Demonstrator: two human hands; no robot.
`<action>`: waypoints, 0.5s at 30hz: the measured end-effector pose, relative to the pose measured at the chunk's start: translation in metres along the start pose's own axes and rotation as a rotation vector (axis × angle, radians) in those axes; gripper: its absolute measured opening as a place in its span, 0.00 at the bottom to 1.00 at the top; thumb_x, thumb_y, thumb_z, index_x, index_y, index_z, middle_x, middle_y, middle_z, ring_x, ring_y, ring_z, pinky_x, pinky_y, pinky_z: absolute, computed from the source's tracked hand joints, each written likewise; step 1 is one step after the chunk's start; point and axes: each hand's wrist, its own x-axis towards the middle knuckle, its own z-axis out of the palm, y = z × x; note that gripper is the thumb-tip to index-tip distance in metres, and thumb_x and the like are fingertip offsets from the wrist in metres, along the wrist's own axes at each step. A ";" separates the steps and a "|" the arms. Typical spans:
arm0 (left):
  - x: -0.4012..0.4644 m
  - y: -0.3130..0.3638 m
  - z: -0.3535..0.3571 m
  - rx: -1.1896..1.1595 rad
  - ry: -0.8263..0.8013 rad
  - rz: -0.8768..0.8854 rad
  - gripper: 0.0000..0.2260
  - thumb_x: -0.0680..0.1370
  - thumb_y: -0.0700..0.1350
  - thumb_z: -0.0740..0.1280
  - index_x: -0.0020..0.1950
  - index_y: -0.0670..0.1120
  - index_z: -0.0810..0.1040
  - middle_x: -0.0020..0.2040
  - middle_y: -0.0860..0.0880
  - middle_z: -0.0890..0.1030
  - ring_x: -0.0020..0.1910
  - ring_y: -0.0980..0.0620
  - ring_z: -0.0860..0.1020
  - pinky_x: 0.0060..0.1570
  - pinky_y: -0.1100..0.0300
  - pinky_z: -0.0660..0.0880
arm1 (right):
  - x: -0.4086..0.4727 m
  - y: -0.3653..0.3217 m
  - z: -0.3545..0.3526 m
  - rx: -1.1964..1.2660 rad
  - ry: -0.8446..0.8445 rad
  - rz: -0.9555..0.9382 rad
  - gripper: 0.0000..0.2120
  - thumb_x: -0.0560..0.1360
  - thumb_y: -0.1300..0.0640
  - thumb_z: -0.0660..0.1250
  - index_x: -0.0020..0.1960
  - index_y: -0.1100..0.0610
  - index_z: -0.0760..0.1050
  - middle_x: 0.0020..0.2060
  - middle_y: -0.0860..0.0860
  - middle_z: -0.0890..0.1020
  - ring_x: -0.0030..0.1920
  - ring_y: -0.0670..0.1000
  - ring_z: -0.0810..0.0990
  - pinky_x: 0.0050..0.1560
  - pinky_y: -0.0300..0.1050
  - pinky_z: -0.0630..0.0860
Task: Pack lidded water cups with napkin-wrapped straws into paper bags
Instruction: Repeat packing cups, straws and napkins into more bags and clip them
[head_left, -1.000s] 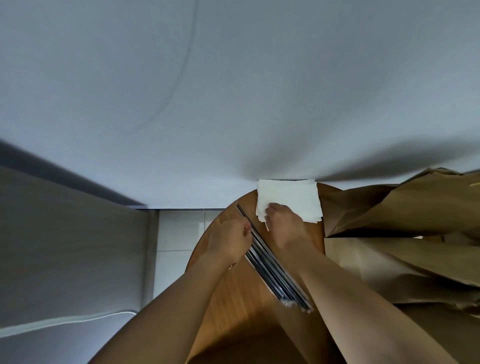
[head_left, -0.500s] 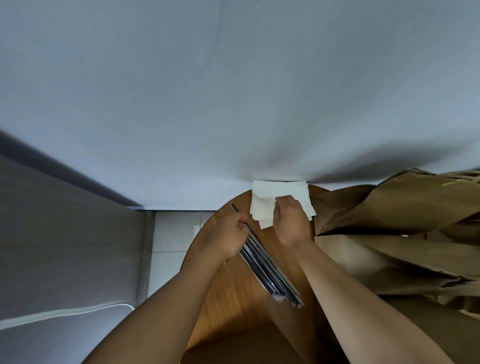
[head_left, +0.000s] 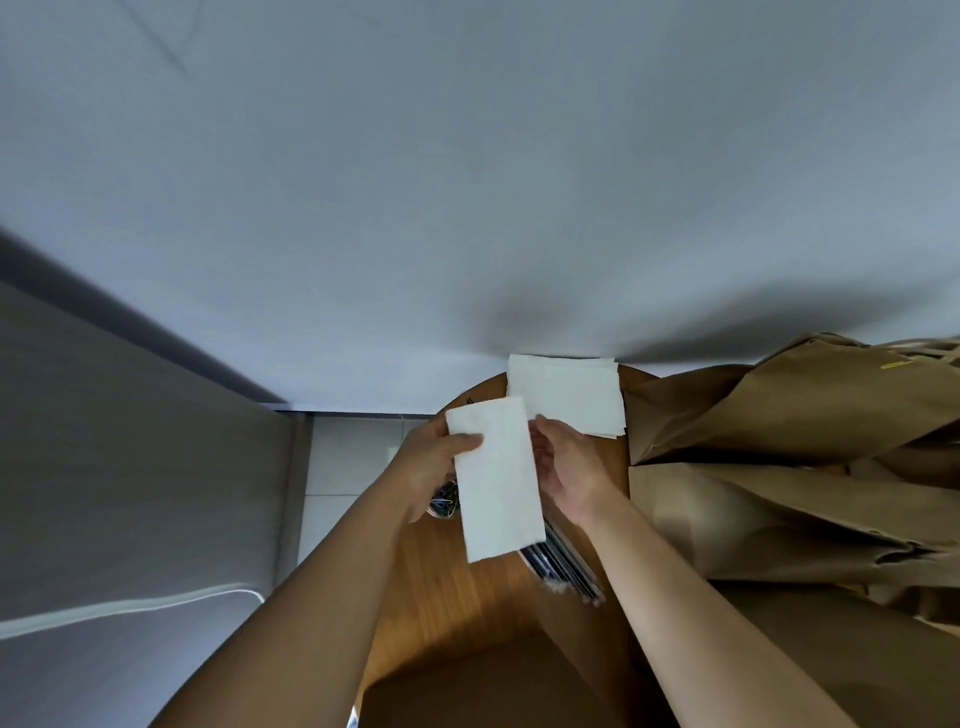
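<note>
A single white napkin (head_left: 496, 480) is held above the round wooden table (head_left: 467, 587). My left hand (head_left: 428, 462) pinches its left edge with the thumb on top. My right hand (head_left: 563, 465) sits at its right edge, palm turned toward the napkin, fingers lightly curled against it. A stack of white napkins (head_left: 569, 395) lies at the table's far edge. A bundle of wrapped straws (head_left: 563, 569) lies on the table, mostly hidden under the held napkin. Brown paper bags (head_left: 789, 457) are piled on the right. No cups are visible.
A grey wall rises right behind the table. A small heap of coloured paper clips (head_left: 444, 504) peeks out below my left hand. White floor tiles (head_left: 337, 467) and a grey cabinet side (head_left: 140, 467) lie to the left.
My right hand has lifted one napkin off the stack and brought it toward me. My left hand has left the straws and taken the napkin's left edge.
</note>
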 end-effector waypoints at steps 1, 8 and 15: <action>-0.001 -0.002 -0.002 -0.001 0.057 0.002 0.12 0.78 0.38 0.65 0.61 0.43 0.74 0.56 0.46 0.80 0.54 0.46 0.79 0.49 0.55 0.77 | 0.007 0.010 -0.002 -0.152 0.077 -0.010 0.10 0.80 0.57 0.59 0.45 0.61 0.75 0.40 0.56 0.79 0.42 0.53 0.77 0.47 0.48 0.74; -0.004 -0.013 -0.019 -0.058 0.401 0.095 0.14 0.80 0.40 0.63 0.65 0.44 0.72 0.59 0.48 0.77 0.56 0.47 0.76 0.54 0.52 0.75 | 0.012 0.056 -0.002 -1.017 0.123 -0.202 0.03 0.79 0.58 0.61 0.49 0.56 0.73 0.43 0.51 0.78 0.44 0.50 0.77 0.41 0.40 0.72; -0.006 -0.020 -0.016 0.023 0.418 0.096 0.13 0.80 0.42 0.63 0.64 0.43 0.74 0.59 0.46 0.78 0.56 0.47 0.77 0.56 0.50 0.76 | 0.015 0.054 -0.002 -1.138 0.100 -0.174 0.06 0.80 0.58 0.59 0.45 0.57 0.70 0.40 0.51 0.75 0.42 0.49 0.75 0.39 0.41 0.69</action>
